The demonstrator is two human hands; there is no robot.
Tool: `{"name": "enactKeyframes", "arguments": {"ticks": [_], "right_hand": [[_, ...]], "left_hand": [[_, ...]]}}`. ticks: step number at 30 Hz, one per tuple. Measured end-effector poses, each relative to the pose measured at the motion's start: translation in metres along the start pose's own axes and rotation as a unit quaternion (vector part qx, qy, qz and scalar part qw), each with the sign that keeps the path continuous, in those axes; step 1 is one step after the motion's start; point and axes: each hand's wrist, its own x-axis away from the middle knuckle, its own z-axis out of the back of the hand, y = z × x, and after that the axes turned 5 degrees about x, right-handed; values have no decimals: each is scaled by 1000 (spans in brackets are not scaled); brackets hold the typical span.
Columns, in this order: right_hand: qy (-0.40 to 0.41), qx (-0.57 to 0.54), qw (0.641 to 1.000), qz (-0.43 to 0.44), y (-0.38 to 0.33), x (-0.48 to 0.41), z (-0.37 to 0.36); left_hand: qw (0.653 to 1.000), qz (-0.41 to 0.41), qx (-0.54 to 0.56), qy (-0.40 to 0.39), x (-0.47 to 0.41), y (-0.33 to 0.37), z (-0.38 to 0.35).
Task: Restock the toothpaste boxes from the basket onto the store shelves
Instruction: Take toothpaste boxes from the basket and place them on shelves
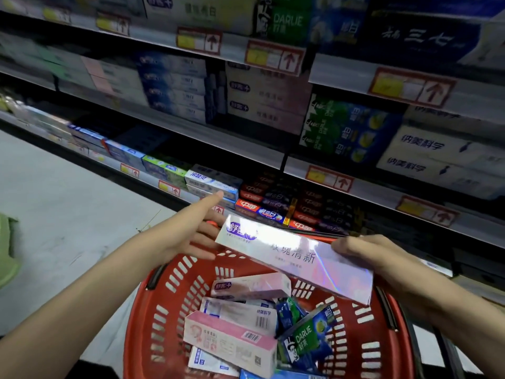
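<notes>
A red plastic basket (164, 318) sits low in front of me with several toothpaste boxes inside, among them a pink box (229, 340) and a green Darlie box (306, 337). Above the basket my right hand (363, 255) grips the right end of a long shiny white-pink toothpaste box (295, 258). My left hand (196, 231) is at the box's left end with straight fingers, its forefinger stretched toward the bottom shelf. Whether the left fingers touch the box is hidden.
Store shelves (218, 135) run across the view in several tiers, packed with toothpaste boxes and price tags (330, 179). Red and dark boxes (257, 206) fill the bottom shelf just behind the basket. Grey floor (54, 209) lies to the left, with a green object (6, 250) at the edge.
</notes>
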Motion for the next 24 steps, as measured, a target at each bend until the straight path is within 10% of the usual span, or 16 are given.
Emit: {"name": "enactKeyframes", "arguments": {"ticks": [10,24], "right_hand": [[-23,-181,976,-121,-9,-14,16],[135,-314,940,-3,-9,-37,-3]], "left_hand": [[989,-33,140,-21,-7,-15,-11],[954,-143,257,56,-3,4,0]]}}
